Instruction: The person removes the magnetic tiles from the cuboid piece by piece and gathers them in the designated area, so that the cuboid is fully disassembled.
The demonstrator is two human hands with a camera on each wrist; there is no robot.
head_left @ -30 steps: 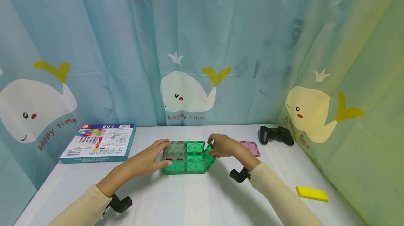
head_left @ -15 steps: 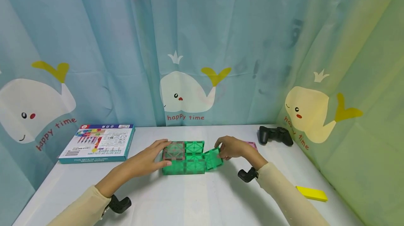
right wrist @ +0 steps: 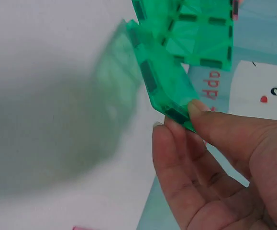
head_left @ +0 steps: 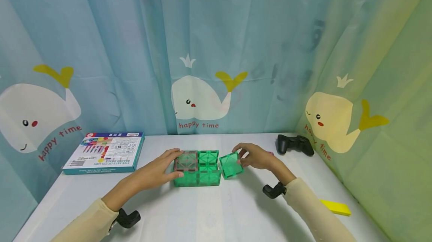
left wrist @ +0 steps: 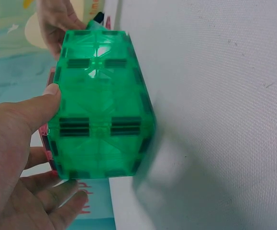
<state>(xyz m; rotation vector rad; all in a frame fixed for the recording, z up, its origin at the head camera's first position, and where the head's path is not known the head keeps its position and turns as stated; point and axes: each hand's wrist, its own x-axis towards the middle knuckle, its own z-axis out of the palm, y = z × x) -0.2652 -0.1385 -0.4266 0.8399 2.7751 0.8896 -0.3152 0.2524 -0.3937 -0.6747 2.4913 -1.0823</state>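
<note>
A low box of translucent green magnetic tiles (head_left: pixel 208 178) stands on the white table, with a pink tile (head_left: pixel 186 161) on its top left. My left hand (head_left: pixel 161 170) grips the box's left end, thumb at the upper edge of the front wall and fingers around the far side. To the right of the box, my right hand (head_left: pixel 254 156) pinches a loose green square tile (head_left: pixel 231 165) by its edge between thumb and fingers. The right wrist view shows this tile (right wrist: pixel 164 79) tilted, its upper end overlapping the box.
Behind the right hand, a pink tile (head_left: pixel 271 153) is mostly hidden. A black game controller (head_left: pixel 294 145) lies at the back right, a yellow block (head_left: pixel 336 208) near the right edge. A flat toy box (head_left: pixel 104 154) lies at the back left, before the whale-print curtain (head_left: pixel 202 47).
My right hand has moved right and drawn the green tile away from the box's right end, turning its face toward the head camera. The left hand stays in place on the box.
</note>
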